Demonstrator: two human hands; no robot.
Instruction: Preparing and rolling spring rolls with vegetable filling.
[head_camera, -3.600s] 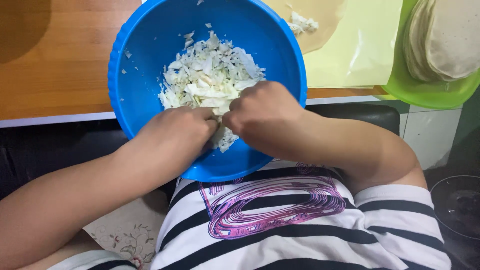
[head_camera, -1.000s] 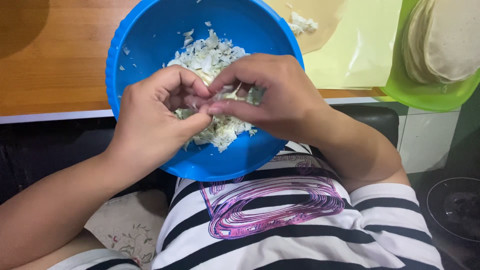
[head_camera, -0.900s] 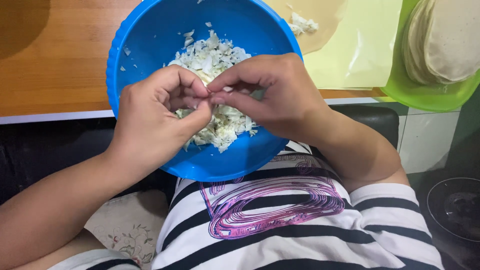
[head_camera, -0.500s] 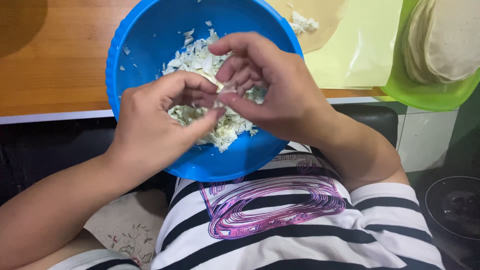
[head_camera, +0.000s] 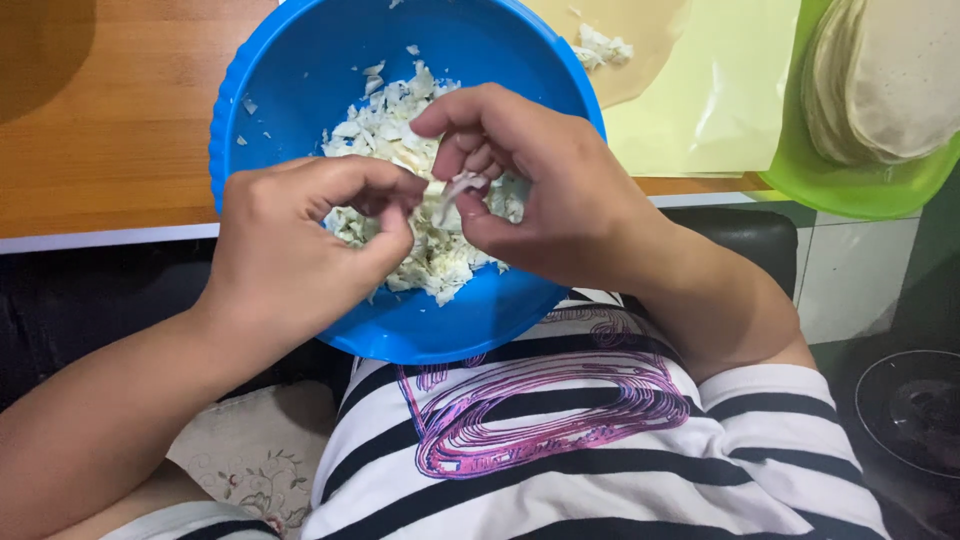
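Above a blue bowl (head_camera: 300, 90) on the wooden bench (head_camera: 100, 120), the left hand (head_camera: 300, 250) and right hand (head_camera: 540, 190) pinch one pale cabbage shred (head_camera: 455, 190) between fingertips; small, firm pulls would likely tear it cleanest over the shredded heap (head_camera: 400, 130) just beneath.

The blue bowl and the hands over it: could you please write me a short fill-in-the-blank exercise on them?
1. Both hands work over a round bowl whose colour is ____.
2. The bowl holds pale, chopped ____.
3. The right hand pinches a white shred while the left hand curls beside it; the stack of flat dough rounds lies in a ____ container.
4. The bowl rests partly on a ____ tabletop.

Missing words: blue; cabbage; green; wooden
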